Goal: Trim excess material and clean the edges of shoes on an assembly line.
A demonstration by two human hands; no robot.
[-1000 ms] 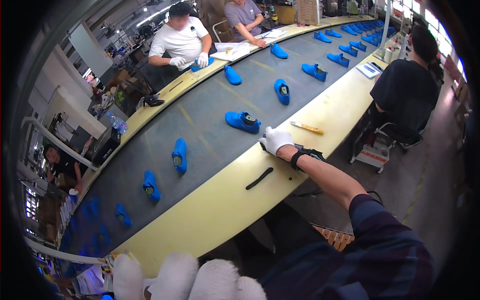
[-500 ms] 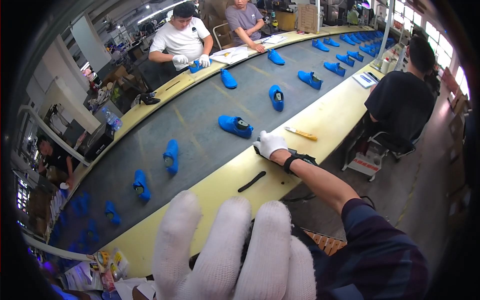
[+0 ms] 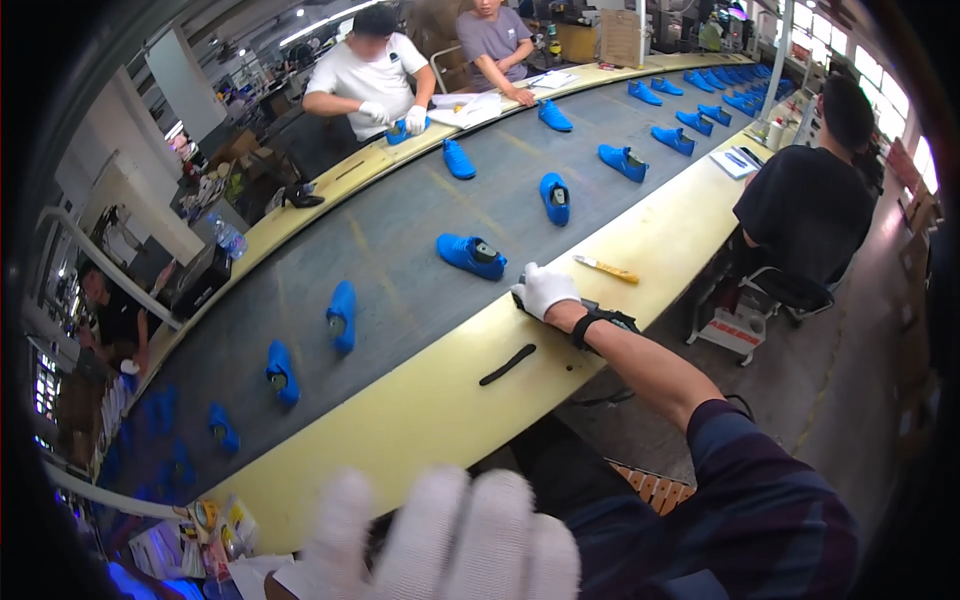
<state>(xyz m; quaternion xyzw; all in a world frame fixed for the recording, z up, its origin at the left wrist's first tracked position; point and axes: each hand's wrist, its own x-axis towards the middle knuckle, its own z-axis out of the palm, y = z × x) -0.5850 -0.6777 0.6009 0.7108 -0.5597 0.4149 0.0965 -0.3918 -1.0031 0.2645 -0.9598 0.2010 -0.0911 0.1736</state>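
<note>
Left hand (image 3: 450, 545) drops, baring more bench (image 3: 420, 415); fingers outstretched, nothing visibly held. Right hand (image 3: 548, 290) stays closed round black object (image 3: 519, 298).

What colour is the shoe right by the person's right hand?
Bright blue; the shoe near the right hand shows best in the head view.

A black object (image 3: 617, 319) lay on the pale yellow bench (image 3: 420, 425) under my white-gloved right hand (image 3: 548, 290), my fingers curled over it. My hand and wrist hid its middle: one dark end showed toward the bench's far edge, while a longer, uneven part reached out past my wrist to the bench's near edge. Its exact kind was hidden.
</note>
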